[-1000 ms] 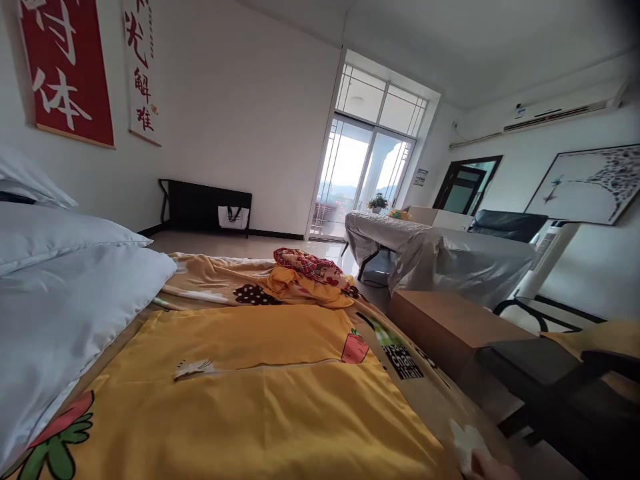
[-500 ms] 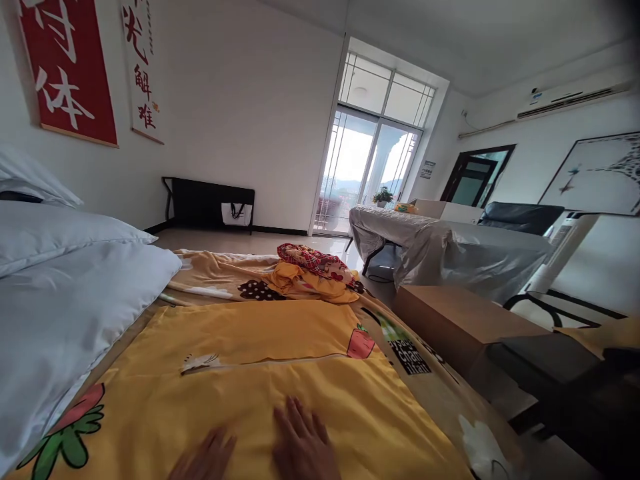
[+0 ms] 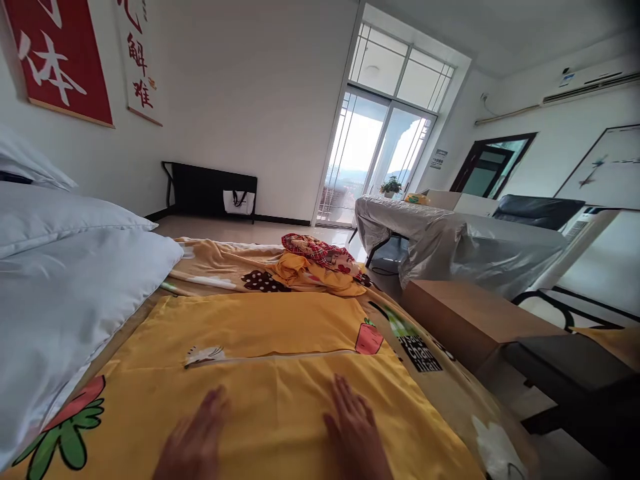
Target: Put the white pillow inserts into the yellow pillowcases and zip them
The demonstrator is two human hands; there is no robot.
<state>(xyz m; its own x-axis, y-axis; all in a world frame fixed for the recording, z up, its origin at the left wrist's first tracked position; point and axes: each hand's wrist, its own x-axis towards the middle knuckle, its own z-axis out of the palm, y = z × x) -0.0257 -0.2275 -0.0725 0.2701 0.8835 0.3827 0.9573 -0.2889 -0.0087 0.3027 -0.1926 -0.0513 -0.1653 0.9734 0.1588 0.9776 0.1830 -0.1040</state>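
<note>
A yellow pillowcase (image 3: 280,400) with strawberry prints lies spread out on a patterned blanket (image 3: 220,263). A long slit or seam crosses its width, ending near a printed strawberry at the right. On the near half, my left hand (image 3: 195,433) has its fingers stretched out, slightly blurred, palm down over the cloth. To the right of it, my right hand (image 3: 357,423) lies flat on the same fabric with fingers extended. Neither hand grips anything. Faint creases run through the cloth between the hands.
White pillows (image 3: 100,293) are piled along the left. Crumpled red and yellow cloth (image 3: 320,263) lies at the blanket's far edge. On the right stand a cardboard box (image 3: 475,307), a dark padded seat (image 3: 565,360) and a plastic-covered table (image 3: 440,233).
My hands have moved apart: the right one slid to the right across the pillowcase, the left one slightly left. The view has shifted slightly.
</note>
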